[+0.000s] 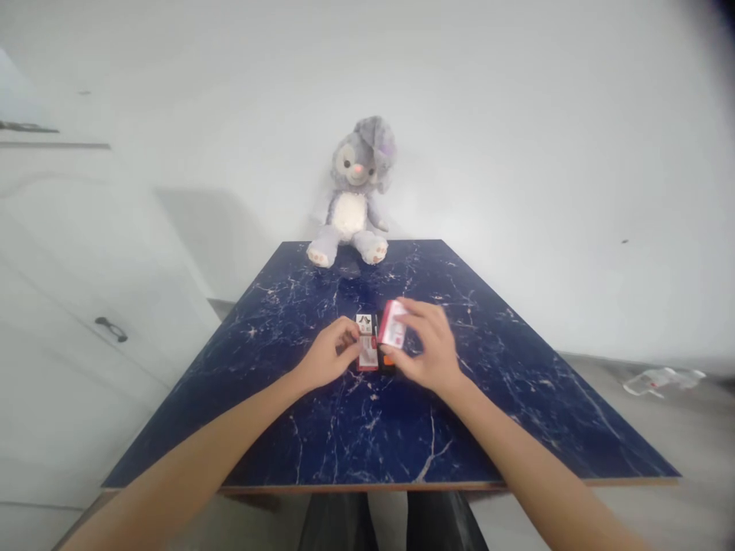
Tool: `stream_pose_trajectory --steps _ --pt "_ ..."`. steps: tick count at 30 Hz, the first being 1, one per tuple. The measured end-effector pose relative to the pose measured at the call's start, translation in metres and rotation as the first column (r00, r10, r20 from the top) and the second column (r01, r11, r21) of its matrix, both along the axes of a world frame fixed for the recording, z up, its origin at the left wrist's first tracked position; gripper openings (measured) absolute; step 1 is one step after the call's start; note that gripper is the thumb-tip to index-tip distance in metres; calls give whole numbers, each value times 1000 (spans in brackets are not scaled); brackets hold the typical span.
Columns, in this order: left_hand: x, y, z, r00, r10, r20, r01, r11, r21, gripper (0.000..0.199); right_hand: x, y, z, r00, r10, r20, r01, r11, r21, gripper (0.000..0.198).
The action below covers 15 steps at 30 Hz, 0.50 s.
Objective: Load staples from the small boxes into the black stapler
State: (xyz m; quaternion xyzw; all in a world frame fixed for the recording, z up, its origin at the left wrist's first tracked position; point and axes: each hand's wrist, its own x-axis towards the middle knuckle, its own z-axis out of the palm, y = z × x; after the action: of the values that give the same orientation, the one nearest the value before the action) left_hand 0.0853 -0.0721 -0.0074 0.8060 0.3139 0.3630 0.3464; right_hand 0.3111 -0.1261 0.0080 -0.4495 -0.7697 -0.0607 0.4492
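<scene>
My right hand (428, 344) grips a small red-and-white box (394, 325) between thumb and fingers. The box is tilted and slightly blurred, above a dark item with an orange patch (389, 360). My left hand (333, 352) is curled, its thumb and fingertips at the left edge of a second red-and-white packet (368, 355) lying on the table. Directly behind that packet sits a white packet with a dark picture (364, 324). Print on all of them is too small to read. Part of the dark item is hidden by the raised box and my right hand.
The blue marbled table (367, 436) has a brown front edge near my legs (338, 524). A grey plush toy (350, 195) sits at its far edge, against the white wall. White cabinet doors (69, 321) stand to the left; a clear plastic item (660, 380) lies at right.
</scene>
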Motion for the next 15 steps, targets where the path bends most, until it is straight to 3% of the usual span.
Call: stream_pose_trajectory --steps 3,5,8,10,12,15 --pt "-5 6 5 986 166 5 -166 986 25 20 -19 1 1 947 204 247 -168 973 -158 23" --pt "-10 9 10 989 128 -70 -120 987 107 22 -21 -1 0 937 223 270 -178 967 -181 24" --pt "-15 10 14 971 -66 -230 105 982 159 15 -9 -4 -1 993 69 93 -56 989 -137 32" --pt "-15 7 14 946 -128 -297 172 977 127 27 3 -2 -2 993 -96 -67 81 977 -196 34" --pt "-11 4 11 941 -137 -310 174 980 96 32 12 2 -4 975 -192 -111 140 921 -365 39" --pt "-6 -3 8 937 -165 -307 202 975 91 17 17 7 -8 994 -104 -29 66 797 -600 55"
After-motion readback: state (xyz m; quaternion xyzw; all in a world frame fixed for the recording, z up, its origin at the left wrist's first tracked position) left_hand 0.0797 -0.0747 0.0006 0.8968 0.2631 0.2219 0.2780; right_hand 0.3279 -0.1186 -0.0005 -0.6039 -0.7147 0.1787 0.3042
